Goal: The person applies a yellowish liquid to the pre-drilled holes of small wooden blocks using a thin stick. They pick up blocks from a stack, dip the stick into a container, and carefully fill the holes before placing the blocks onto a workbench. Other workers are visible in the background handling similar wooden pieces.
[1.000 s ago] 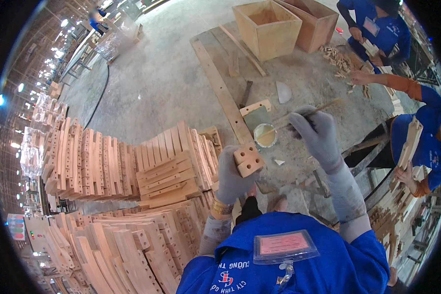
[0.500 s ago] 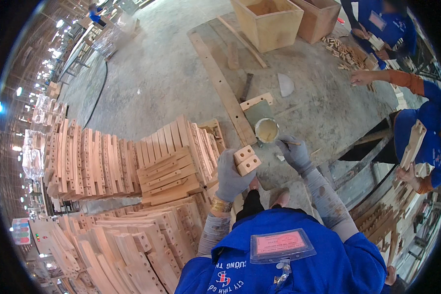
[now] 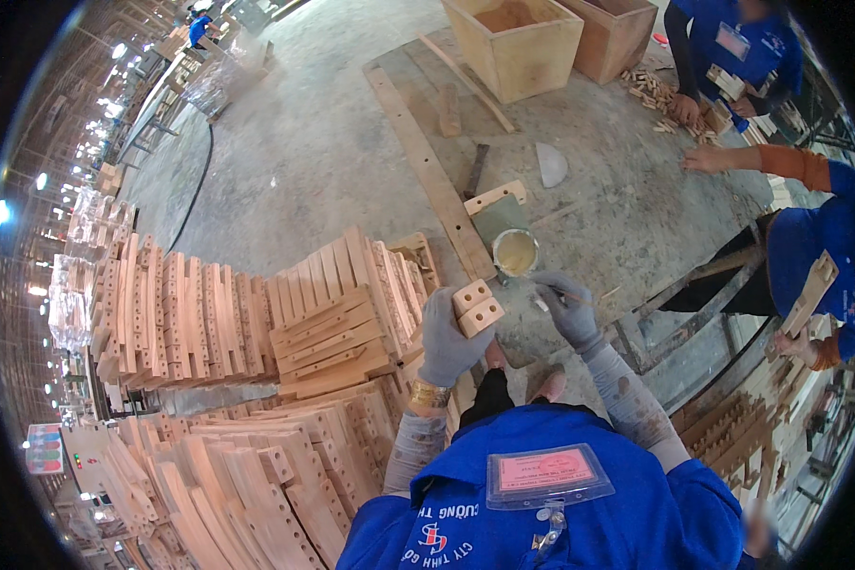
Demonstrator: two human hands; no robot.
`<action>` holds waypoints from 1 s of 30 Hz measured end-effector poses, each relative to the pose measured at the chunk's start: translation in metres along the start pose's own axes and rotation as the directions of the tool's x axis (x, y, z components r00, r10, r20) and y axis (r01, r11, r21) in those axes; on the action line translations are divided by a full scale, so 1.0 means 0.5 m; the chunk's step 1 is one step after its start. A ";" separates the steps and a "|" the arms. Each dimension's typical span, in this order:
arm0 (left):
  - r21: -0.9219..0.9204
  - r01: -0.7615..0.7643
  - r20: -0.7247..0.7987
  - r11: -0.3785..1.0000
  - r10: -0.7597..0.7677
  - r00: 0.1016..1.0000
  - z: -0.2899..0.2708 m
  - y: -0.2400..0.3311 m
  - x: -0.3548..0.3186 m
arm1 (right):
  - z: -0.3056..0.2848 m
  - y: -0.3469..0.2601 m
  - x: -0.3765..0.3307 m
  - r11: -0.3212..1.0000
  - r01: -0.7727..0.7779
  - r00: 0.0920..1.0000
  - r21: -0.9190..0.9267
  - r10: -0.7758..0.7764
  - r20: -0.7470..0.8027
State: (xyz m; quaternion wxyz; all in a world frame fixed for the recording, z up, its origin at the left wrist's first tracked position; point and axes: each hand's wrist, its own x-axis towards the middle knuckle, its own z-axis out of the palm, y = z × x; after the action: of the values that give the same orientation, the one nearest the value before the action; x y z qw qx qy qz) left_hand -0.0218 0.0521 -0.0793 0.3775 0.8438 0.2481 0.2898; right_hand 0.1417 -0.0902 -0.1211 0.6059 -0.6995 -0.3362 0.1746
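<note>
My left hand (image 3: 446,350), gloved in grey, is closed around two pale wooden pieces (image 3: 477,310) held side by side. Their end faces point up, each with two round drilled holes. To the right, my gloved right hand (image 3: 570,312) pinches a thin wooden stick (image 3: 579,300), whose far tip I cannot make out. Just beyond both hands stands a round tin (image 3: 517,254) of yellowish paste, probably glue, at the table's near edge. A drilled wooden block (image 3: 496,197) lies behind the tin.
Stacked drilled wooden parts (image 3: 332,328) fill the left side. On the table lie a long wooden strip (image 3: 427,161), a hammer-like tool (image 3: 476,171) and a pale half-round piece (image 3: 551,165). Wooden bins (image 3: 518,57) and a dowel heap (image 3: 657,95) stand farther back. Two co-workers occupy the right.
My right hand has drawn slightly toward me, and the stick has tilted downward. My left hand stays nearly still with the pieces. The far co-worker's hand has reached down to the dowels.
</note>
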 end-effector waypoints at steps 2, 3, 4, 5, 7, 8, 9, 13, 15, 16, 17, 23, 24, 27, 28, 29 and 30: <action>0.004 -0.001 0.005 1.000 0.001 1.000 -0.002 0.005 0.004 | -0.003 0.006 -0.004 0.907 -0.208 0.962 0.366 0.257 -0.090; -0.008 0.004 0.005 1.000 -0.004 1.000 -0.002 0.009 0.005 | -0.005 0.010 -0.005 0.795 -0.280 0.917 0.539 0.388 -0.096; -0.020 0.010 0.006 1.000 -0.010 1.000 -0.002 0.012 0.006 | -0.010 0.003 -0.001 0.759 -0.277 0.907 0.589 0.409 -0.102; -0.016 -0.001 -0.004 1.000 0.001 1.000 -0.002 0.012 0.007 | -0.019 -0.015 0.010 0.721 -0.274 0.897 0.636 0.429 -0.101; -0.013 -0.028 -0.021 1.000 0.028 0.999 -0.001 0.019 0.012 | -0.039 -0.045 0.029 0.651 -0.241 0.888 0.720 0.447 -0.107; -0.021 -0.035 -0.011 0.999 0.035 0.999 0.000 0.025 0.017 | -0.051 -0.058 0.038 0.618 -0.211 0.888 0.757 0.444 -0.115; -0.029 -0.043 -0.001 0.999 0.043 0.999 0.002 0.031 0.023 | -0.064 -0.071 0.046 0.584 -0.181 0.889 0.792 0.442 -0.122; 0.080 -0.185 0.055 0.979 0.181 0.982 -0.010 0.085 0.059 | -0.106 -0.185 0.067 0.664 -0.123 0.939 0.738 0.318 -0.130; 0.057 -0.224 0.023 0.973 0.223 0.975 -0.010 0.109 0.068 | -0.118 -0.241 0.061 0.820 -0.054 0.982 0.570 0.149 -0.120; 0.044 -0.248 0.007 0.968 0.248 0.969 -0.011 0.123 0.071 | -0.125 -0.270 0.055 0.880 -0.003 0.992 0.475 0.060 -0.106; 0.043 -0.257 0.009 0.965 0.257 0.966 -0.014 0.132 0.073 | -0.128 -0.295 0.049 0.898 0.022 0.997 0.440 0.011 -0.072; 0.014 -0.340 -0.021 0.940 0.341 0.940 -0.018 0.158 0.072 | -0.143 -0.379 0.031 0.966 0.206 0.970 0.159 -0.223 0.099; 0.015 -0.347 -0.027 0.938 0.347 0.937 -0.020 0.164 0.072 | -0.144 -0.384 0.033 0.955 0.287 0.952 0.071 -0.293 0.092; 0.016 -0.347 -0.036 0.938 0.347 0.937 -0.027 0.175 0.070 | -0.151 -0.409 0.039 0.878 0.473 0.876 -0.081 -0.458 0.152; 0.013 -0.346 -0.036 0.938 0.347 0.937 -0.028 0.176 0.068 | -0.150 -0.414 0.039 0.869 0.489 0.865 -0.077 -0.472 0.173; 0.015 -0.355 -0.039 0.935 0.356 0.934 -0.029 0.175 0.067 | -0.147 -0.418 0.039 0.859 0.506 0.852 -0.072 -0.486 0.194; 0.017 -0.365 -0.041 0.931 0.365 0.930 -0.029 0.173 0.066 | -0.145 -0.420 0.040 0.850 0.523 0.839 -0.067 -0.499 0.214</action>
State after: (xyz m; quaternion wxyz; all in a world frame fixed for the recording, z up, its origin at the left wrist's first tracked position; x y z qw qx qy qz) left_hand 0.0092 0.0293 0.0060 0.3076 0.8704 0.0967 0.3721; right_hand 0.1488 -0.1213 0.0997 0.5516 -0.6004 -0.5767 0.0511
